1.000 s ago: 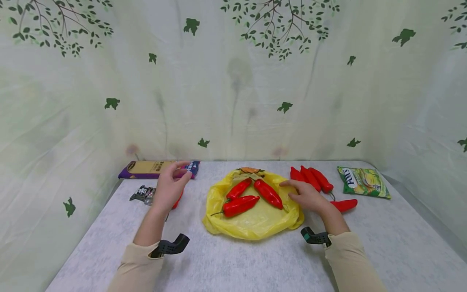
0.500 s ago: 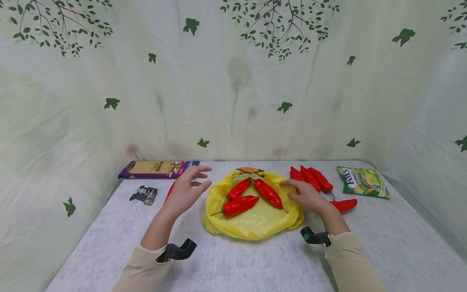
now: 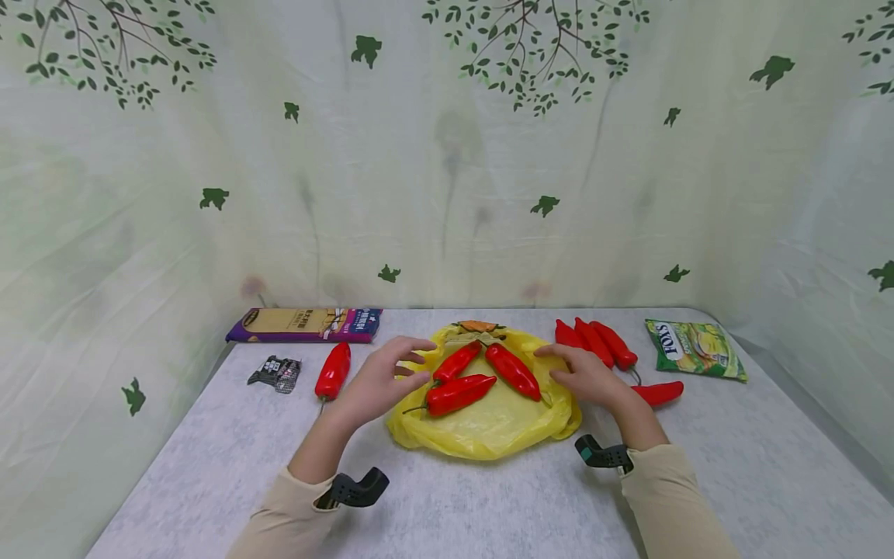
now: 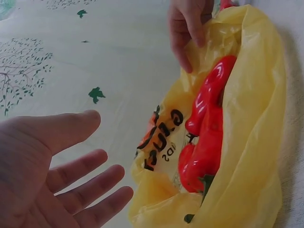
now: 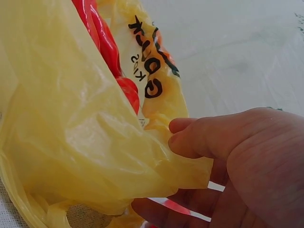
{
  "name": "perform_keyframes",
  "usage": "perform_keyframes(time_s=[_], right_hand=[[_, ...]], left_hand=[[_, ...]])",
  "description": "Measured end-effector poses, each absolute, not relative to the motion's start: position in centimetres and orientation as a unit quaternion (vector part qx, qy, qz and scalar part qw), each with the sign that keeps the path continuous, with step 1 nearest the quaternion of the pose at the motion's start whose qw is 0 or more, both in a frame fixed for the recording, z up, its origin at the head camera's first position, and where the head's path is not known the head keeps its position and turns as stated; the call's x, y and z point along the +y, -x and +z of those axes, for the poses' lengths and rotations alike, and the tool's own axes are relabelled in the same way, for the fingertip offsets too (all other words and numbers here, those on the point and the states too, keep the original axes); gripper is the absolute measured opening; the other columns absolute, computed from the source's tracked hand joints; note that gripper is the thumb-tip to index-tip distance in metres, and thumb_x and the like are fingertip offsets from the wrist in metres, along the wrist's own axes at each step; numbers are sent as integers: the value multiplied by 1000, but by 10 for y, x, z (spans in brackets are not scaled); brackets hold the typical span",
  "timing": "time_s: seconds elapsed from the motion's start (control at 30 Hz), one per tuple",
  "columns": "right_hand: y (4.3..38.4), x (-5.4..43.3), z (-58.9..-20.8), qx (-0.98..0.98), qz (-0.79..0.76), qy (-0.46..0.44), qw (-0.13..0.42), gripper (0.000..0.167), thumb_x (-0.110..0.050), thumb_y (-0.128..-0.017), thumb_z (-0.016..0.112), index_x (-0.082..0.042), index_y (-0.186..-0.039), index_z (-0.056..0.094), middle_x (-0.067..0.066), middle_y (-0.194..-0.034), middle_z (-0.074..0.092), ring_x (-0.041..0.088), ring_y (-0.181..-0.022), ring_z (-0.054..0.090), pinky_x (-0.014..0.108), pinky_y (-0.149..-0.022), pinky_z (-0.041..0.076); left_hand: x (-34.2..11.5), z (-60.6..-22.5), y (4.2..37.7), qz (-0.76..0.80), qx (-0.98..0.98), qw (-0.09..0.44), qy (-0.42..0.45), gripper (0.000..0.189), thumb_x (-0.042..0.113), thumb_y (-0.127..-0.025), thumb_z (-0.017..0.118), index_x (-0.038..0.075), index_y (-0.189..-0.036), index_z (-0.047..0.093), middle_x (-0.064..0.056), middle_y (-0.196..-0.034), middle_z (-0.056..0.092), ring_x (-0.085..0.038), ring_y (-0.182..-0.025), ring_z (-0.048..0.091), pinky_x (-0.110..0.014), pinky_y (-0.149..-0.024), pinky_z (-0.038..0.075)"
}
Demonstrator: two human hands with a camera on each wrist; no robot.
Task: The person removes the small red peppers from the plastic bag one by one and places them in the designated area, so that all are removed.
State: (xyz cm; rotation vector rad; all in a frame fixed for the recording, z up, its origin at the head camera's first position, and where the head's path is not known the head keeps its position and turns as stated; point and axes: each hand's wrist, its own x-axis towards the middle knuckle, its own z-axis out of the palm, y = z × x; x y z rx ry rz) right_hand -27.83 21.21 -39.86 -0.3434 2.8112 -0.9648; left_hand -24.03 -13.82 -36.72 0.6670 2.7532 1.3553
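Note:
A yellow plastic bag lies spread in the middle of the table, its mouth facing up. Inside are three red peppers, long and glossy. My right hand pinches the bag's right edge between thumb and fingers, as the right wrist view shows. At the left edge hovers my left hand, fingers spread and nothing in them; in the left wrist view its fingertips come close to the yellow plastic. Another red pepper lies on the table behind the left wrist.
Several more red peppers lie right of the bag, one partly behind my right forearm. A green FOX'S packet is at the far right. Back left are a long purple-and-tan packet and a small black packet. A patterned curtain rises behind.
My left hand has moved right and toward me, from above the left pepper to the bag's left edge, uncovering that pepper. The right hand and the bag have stayed put.

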Motion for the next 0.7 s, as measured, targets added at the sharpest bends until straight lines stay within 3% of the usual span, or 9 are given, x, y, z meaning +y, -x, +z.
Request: perform_keyframes(time_s=[0.27, 0.7], right_hand=[[278, 212, -399, 937, -322, 118, 72, 41, -14, -94, 64, -16, -135, 60, 15, -141, 57, 31, -122, 54, 46, -97, 56], [280, 212, -401, 937, -319, 123, 72, 40, -13, -94, 63, -16, -135, 61, 15, -141, 57, 32, -123, 54, 48, -99, 55]], left_hand=[[-133, -373, 239, 420, 871, 31, -252, 44, 15, -92, 71, 13, -134, 60, -13, -133, 61, -33, -120, 62, -47, -98, 56], [-123, -386, 239, 394, 878, 62, -264, 42, 15, -91, 72, 13, -132, 62, -11, -130, 64, -30, -119, 60, -49, -99, 55]])
